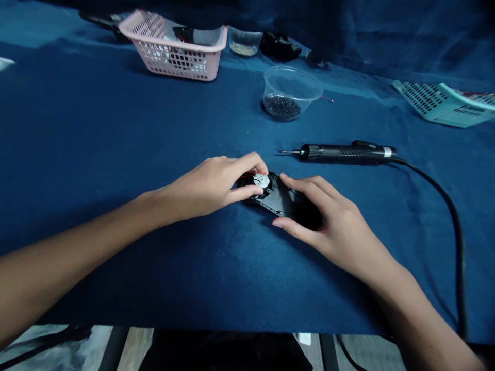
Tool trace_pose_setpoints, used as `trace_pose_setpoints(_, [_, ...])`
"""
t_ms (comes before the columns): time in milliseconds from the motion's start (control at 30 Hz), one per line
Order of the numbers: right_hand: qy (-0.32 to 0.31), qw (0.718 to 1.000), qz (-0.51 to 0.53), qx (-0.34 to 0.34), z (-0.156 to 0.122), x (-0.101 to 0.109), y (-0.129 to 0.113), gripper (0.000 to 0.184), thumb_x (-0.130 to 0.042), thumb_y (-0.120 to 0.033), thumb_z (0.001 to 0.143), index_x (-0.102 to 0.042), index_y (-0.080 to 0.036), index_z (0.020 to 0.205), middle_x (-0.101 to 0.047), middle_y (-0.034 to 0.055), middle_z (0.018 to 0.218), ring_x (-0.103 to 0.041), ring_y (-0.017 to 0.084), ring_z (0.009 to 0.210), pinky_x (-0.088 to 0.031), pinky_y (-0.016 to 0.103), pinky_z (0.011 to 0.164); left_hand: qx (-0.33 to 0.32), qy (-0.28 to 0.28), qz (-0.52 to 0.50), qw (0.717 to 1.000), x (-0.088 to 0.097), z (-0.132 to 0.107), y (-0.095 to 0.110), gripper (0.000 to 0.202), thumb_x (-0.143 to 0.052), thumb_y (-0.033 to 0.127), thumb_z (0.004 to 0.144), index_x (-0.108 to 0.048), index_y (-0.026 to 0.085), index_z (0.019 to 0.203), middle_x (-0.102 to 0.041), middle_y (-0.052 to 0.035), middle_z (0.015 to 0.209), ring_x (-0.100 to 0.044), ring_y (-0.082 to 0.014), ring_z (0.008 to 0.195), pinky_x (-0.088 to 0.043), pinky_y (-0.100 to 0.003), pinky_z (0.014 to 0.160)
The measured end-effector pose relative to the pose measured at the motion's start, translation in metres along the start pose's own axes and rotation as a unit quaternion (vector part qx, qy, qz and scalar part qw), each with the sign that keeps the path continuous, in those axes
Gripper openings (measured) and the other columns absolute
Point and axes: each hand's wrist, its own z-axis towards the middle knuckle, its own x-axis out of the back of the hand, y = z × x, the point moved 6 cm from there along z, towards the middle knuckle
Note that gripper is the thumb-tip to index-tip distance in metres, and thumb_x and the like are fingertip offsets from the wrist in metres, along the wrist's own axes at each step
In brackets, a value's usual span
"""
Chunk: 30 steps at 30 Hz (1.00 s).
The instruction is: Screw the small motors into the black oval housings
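A black plastic housing (284, 198) lies on the blue cloth in the middle of the table. At its left end sits a small round silver motor (262, 180) with a red wire. My left hand (211, 185) pinches that end, thumb and fingers closed around the motor. My right hand (325, 219) grips the housing's right end, fingers curled over its top and thumb along its near edge.
An electric screwdriver (346, 152) lies just beyond the hands, its black cable (456, 232) running off the right front edge. A clear bowl of dark screws (291, 93), a pink basket (176, 46), a smaller clear cup (244, 42) and a teal basket (444, 103) stand further back.
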Motion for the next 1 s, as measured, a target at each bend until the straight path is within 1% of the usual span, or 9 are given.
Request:
trace_pose_setpoints(133, [-0.003,1.000,-0.003,0.007,0.0005,-0.0004,0.0013,0.066,-0.062,-0.051,0.085,-0.044,-0.026,0.143,-0.057,0.0030,0.123,-0.058,0.013,0.108,-0.050,0.027,0.096,0.001,-0.004,0.005,1.000,-0.0009,-0.0007,-0.0007,0.024,-0.055,0.039,0.096,-0.054,0.028,0.117,-0.066,0.0041,0.114,-0.063,-0.0153,0.101,-0.044,-0.026,0.080])
trace_pose_setpoints(367, [0.007,1.000,-0.004,0.008,0.0004,-0.0021,0.0018,0.067,-0.064,-0.053,0.083,-0.046,-0.026,0.142,-0.058,0.0022,0.121,-0.059,0.012,0.106,-0.049,0.025,0.093,0.001,-0.003,-0.008,1.000,-0.0012,0.0001,-0.0026,0.023,-0.056,0.039,0.095,-0.054,0.029,0.116,-0.066,0.0056,0.113,-0.063,-0.0136,0.101,-0.044,-0.024,0.079])
trace_pose_setpoints(500, [0.011,1.000,0.016,0.005,-0.0001,0.0000,0.0018,0.066,-0.066,-0.051,0.083,-0.047,-0.027,0.141,-0.059,0.0006,0.121,-0.058,0.011,0.107,-0.047,0.023,0.095,-0.003,0.003,-0.019,1.000,-0.0011,0.0005,-0.0041,0.022,-0.057,0.037,0.095,-0.054,0.029,0.115,-0.066,0.0065,0.113,-0.063,-0.0123,0.101,-0.044,-0.023,0.079])
trace_pose_setpoints(633, [0.025,0.999,0.025,-0.001,-0.0006,0.0047,0.0022,0.064,-0.067,-0.048,0.083,-0.047,-0.029,0.141,-0.059,-0.0012,0.120,-0.058,0.009,0.106,-0.047,0.020,0.094,-0.005,0.004,-0.022,1.000,-0.0014,-0.0001,-0.0040,0.021,-0.057,0.037,0.095,-0.054,0.029,0.115,-0.066,0.0067,0.112,-0.063,-0.0118,0.101,-0.044,-0.022,0.080])
trace_pose_setpoints(867, [0.012,1.000,0.014,0.008,-0.0001,0.0030,0.0018,0.063,-0.064,-0.047,0.085,-0.046,-0.028,0.142,-0.058,-0.0002,0.120,-0.058,0.008,0.106,-0.047,0.020,0.094,0.000,0.004,-0.023,1.000,-0.0015,-0.0006,-0.0049,0.021,-0.056,0.037,0.095,-0.054,0.029,0.115,-0.066,0.0057,0.112,-0.063,-0.0132,0.102,-0.044,-0.023,0.080])
trace_pose_setpoints(1000, [0.015,1.000,0.011,0.007,-0.0003,0.0023,0.0017,0.062,-0.064,-0.047,0.085,-0.047,-0.028,0.141,-0.058,0.0006,0.120,-0.059,0.009,0.105,-0.048,0.021,0.095,0.000,0.001,-0.023,1.000,-0.0016,-0.0007,-0.0041,0.022,-0.057,0.037,0.095,-0.054,0.029,0.115,-0.066,0.0061,0.112,-0.062,-0.0124,0.101,-0.044,-0.023,0.080])
